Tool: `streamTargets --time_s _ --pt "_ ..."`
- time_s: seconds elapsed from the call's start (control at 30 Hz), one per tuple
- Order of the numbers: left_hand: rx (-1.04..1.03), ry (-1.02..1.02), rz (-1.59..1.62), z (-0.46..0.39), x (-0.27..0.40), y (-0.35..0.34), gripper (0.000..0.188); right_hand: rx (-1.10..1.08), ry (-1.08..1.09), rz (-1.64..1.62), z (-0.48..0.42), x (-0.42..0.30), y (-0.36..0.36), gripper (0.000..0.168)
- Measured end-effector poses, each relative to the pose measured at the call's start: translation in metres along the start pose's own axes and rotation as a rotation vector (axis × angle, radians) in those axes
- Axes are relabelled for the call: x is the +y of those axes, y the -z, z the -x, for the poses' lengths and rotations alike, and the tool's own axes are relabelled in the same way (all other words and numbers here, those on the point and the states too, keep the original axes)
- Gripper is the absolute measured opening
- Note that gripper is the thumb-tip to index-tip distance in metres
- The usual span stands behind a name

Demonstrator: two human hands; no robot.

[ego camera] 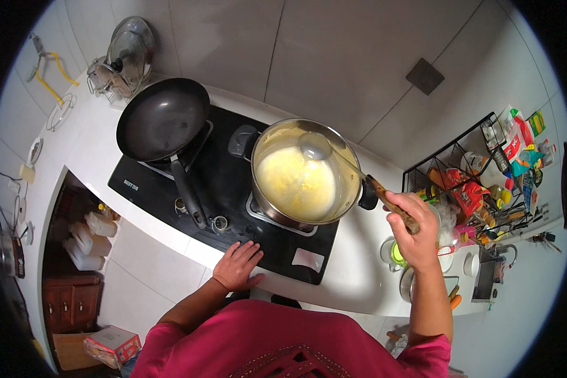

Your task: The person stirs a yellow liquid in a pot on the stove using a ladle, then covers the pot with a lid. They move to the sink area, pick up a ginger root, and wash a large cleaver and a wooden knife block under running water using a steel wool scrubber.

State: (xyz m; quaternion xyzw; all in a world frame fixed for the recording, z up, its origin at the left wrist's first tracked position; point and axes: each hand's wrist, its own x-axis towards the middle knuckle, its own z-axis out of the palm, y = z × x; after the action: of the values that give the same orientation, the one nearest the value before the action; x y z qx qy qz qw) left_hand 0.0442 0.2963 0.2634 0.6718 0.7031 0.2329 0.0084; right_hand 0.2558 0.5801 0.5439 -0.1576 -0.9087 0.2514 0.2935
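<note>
My right hand (413, 224) grips the wooden handle of a metal ladle (394, 208). The bowl of the ladle is inside a steel pot (283, 218), near its back wall, just above or at the surface of the contents. A pale creamy liquid with yellow bits (295, 182) fills the lower part of the pot. The pot has black side handles and stands on the right burner of a black gas cooktop (236, 175). My left hand (240, 267) rests palm down on the cooktop's front edge, fingers spread, holding nothing, near a control knob (219, 224).
On the left burner sits a black frying pan (165, 120), its handle pointing toward me. Pot lids (132, 49) stand in a rack at the back left. At right are a black wire rack (446, 156) with packets and bottles, a green-topped jar (397, 254), and a sink (485, 274).
</note>
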Motion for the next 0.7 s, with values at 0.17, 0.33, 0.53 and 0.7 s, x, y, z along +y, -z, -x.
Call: streamTargets --time_s 0.17,0.33,0.53,0.7 --pt "0.007 -0.003 -0.005 0.0 -0.001 -0.001 0.064 -0.235 0.056 0.148 -0.018 0.001 0.012 0.032" --pt "0.016 -0.003 0.001 0.001 -0.001 -0.003 0.064 -0.125 -0.231 -0.041 -0.031 -0.004 0.022 0.023" --pt "0.012 0.003 0.006 -0.001 0.001 -0.001 0.065 0.035 -0.661 -0.351 -0.049 0.007 0.023 0.042" --pt "0.0 0.005 0.007 -0.002 0.001 0.0 0.064 0.136 -0.886 -0.587 -0.023 0.026 -0.006 0.046"
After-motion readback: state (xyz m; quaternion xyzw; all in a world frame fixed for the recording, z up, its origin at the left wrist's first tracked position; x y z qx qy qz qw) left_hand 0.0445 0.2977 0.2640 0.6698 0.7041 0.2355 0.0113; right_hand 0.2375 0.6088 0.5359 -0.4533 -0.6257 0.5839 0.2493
